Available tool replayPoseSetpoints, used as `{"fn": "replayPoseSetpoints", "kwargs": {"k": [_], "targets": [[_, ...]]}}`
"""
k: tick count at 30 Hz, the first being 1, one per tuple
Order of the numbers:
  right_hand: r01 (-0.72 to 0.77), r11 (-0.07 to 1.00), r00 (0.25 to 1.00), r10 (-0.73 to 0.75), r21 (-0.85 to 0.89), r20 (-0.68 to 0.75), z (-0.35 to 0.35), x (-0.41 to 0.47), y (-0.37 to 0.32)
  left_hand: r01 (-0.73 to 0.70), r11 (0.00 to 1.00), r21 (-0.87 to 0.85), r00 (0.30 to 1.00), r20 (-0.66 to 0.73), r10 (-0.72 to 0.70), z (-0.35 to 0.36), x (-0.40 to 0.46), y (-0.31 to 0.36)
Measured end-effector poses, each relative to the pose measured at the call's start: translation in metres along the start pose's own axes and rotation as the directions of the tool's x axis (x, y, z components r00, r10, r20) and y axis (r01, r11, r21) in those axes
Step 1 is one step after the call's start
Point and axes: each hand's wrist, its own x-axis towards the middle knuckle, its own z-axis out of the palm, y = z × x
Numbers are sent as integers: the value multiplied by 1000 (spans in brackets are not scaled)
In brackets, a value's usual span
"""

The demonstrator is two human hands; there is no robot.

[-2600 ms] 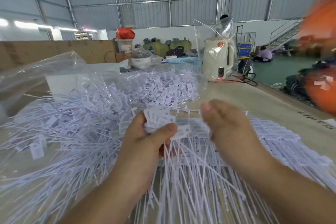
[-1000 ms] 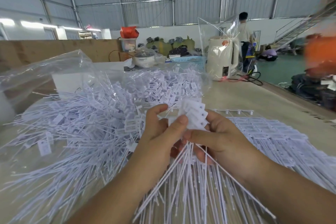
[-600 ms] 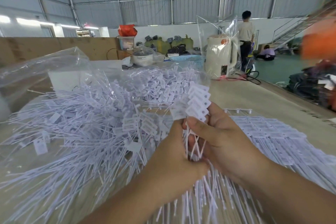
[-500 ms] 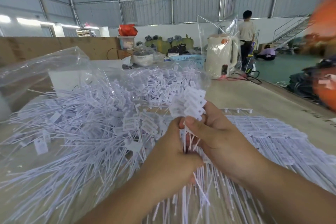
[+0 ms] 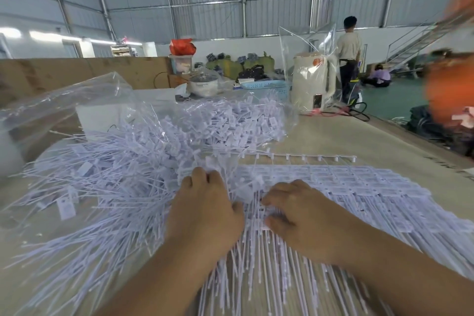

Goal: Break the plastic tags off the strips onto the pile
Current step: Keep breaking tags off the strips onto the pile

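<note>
A large pile of loose tags [image 5: 107, 187] already covers the tabletop's [image 5: 346, 136] left, many unbroken strips [image 5: 359, 187] remain fanned right, and your left hand [image 5: 205, 210] and right hand [image 5: 295, 215] press curled fingers among them, grip contents unclear.

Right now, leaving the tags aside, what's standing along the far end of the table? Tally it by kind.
Cream kettle under clear plastic: 1
Lidded pot: 1
Blue basket: 1
Clear tub with a red bag on top: 1
Total: 4 things, plus the bag.
</note>
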Motion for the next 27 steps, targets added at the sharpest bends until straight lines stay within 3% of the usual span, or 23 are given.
{"fn": "replayPoseSetpoints", "kwargs": {"k": [5, 8, 11, 14, 21, 27], "targets": [[-7, 1000, 998, 5, -17, -66, 12, 6, 1, -22, 991, 133, 994, -107, 37, 6, 0, 5], [-13, 1000, 999, 13, -19, -39, 17, 8, 1, -257, 964, 72, 960, -94, 263, 10, 1, 8], [7, 1000, 997, -9, -19, -76, 16, 9, 2, -506, 863, -6, 861, 54, 505, 15, 3, 7], [-44, 999, 993, 41, -22, -107, 11, 10, 3, -452, 891, -37, 890, 52, 454, 18, 10, -2], [-111, 975, 982, 77, -192, -175, 3, 12, 4, -294, 953, 72, 956, 9, 294, 24, 16, -10], [-130, 967, 970, 78, -221, -229, -4, 8, 4, -141, 990, 16, 988, -66, 141, 18, 21, -16]]}}
